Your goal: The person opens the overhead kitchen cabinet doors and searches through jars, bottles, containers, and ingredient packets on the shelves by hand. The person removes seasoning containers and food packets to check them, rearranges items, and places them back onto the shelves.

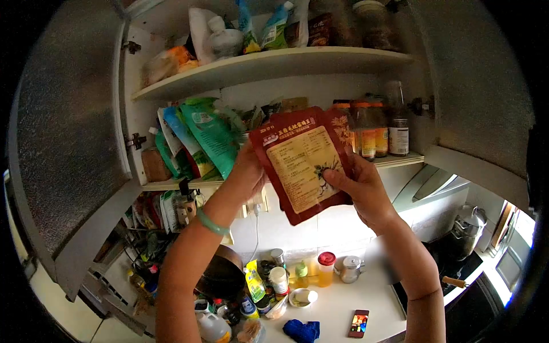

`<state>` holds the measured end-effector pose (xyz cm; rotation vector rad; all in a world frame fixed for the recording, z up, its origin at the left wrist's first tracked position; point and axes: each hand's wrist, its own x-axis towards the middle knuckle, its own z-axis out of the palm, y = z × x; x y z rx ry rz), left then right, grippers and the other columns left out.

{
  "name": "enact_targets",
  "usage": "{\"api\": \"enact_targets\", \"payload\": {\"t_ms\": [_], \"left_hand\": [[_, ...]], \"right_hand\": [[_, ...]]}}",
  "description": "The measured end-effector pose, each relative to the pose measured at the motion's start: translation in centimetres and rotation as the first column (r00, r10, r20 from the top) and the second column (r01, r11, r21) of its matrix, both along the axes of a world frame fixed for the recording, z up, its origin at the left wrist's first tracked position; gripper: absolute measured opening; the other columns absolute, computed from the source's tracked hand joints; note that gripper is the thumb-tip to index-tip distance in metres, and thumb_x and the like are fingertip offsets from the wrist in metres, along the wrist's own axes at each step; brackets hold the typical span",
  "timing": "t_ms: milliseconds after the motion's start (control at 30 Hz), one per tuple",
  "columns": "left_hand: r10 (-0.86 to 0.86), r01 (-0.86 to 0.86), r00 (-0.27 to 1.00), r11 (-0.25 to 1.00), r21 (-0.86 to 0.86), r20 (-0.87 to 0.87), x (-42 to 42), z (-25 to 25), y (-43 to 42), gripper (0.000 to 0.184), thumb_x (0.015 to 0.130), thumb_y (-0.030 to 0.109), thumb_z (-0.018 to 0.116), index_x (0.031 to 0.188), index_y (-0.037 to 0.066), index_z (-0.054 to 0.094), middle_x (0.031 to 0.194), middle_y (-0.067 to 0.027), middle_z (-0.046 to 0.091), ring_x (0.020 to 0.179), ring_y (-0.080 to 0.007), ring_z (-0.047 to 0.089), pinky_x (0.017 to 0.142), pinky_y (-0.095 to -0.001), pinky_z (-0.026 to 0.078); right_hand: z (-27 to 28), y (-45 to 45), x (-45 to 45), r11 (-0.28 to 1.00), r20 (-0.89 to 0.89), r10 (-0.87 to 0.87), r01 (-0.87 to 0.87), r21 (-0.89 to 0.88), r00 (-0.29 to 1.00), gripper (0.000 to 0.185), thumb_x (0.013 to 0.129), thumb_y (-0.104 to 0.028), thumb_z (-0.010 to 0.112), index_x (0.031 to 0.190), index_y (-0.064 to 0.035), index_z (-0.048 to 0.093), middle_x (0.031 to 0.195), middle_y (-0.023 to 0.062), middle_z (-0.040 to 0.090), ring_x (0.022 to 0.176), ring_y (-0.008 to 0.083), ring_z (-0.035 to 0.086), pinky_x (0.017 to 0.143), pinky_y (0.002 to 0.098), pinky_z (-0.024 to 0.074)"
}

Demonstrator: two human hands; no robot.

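Observation:
Both my hands are raised before the open cupboard with flat red food packets [306, 166], at least two of them overlapping. A tan panel with printed text and a plant picture faces me on the front one. My right hand [363, 188] grips the right side, its thumb pressed on the front. At the left edge, my left hand [249, 171] holds the packets, its fingers partly hidden behind them. A pale green bangle [211, 223] circles my left wrist. Behind the packets, green pouches [206, 134] lean on the lower shelf.
Frosted cupboard doors [74, 131] [483, 80] stand open on both sides. Jars with orange labels [364, 131] line the lower shelf; bags fill the upper shelf [274, 63]. Below, the white counter [343, 308] carries bottles, a pan [220, 274], a blue cloth [301, 330] and a phone [358, 323].

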<state>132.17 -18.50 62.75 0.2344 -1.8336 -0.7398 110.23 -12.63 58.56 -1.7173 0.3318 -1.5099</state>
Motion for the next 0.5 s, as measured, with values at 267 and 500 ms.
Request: {"api": "enact_targets", "payload": {"t_ms": [267,500], "left_hand": [[-0.454,0.535,0.844,0.756,0.378,-0.286,-2.6,-6.0,2.2,0.067,0.091,0.059,0.040,0.135,0.010,0.036,0.131,-0.0104,0.048,0.119,-0.0238,0.050,0.097,-0.0426,0.044],[-0.208,0.280,0.941,0.921,0.269,-0.267,-3.8,-7.6,1.1,0.052,0.090,0.050,0.050,0.121,0.008,0.049,0.113,-0.0039,0.060,0.100,-0.0138,0.060,0.081,-0.0331,0.054]], "right_hand": [[-1.5,-2.0,-1.5,0.982,-0.020,-0.147,0.143,-0.126,0.989,0.041,0.090,-0.007,0.058,0.126,0.0037,0.040,0.111,0.0120,0.059,0.098,0.0153,0.054,0.086,0.0287,0.0469],[-2.5,-3.4,-2.5,0.914,-0.111,-0.359,0.325,-0.243,0.927,0.042,0.093,-0.011,0.054,0.128,0.0042,0.038,0.107,0.0118,0.059,0.094,0.0134,0.055,0.081,0.0282,0.0489]]}}
